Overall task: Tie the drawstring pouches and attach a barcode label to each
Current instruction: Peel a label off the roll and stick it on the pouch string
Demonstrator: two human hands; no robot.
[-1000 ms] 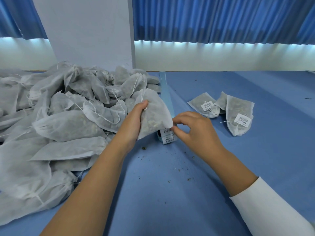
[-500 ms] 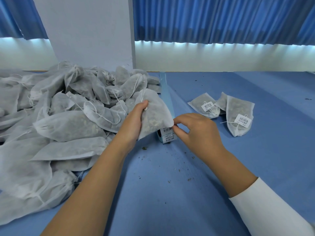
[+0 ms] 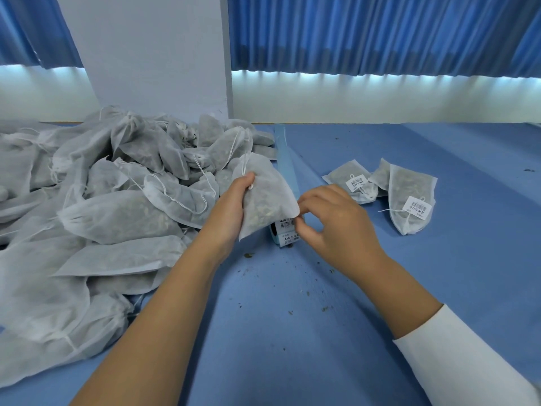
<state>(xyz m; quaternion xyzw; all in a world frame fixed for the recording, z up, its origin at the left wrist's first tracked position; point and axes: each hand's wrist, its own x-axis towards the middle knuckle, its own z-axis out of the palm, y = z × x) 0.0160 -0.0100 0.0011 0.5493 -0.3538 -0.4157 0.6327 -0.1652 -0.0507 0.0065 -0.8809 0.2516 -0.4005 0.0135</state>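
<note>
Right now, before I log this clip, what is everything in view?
pouch pile: many, grey-white, left side of table
held pouch: one, grey-white, in left hand, in front of label roll
labelled pouches: three, grey-white, right of centre; barcode labels show on two
label roll: one, blue with white labels, on table
backing strip: one, pale blue, runs from roll toward wall
crumbs: scattered, dark, mid-table
table: one, blue
curtains: blue, along back wall
pillar: one, pale, behind pile
left hand: grips held pouch
right hand: fingers curled, tips at label roll
</note>
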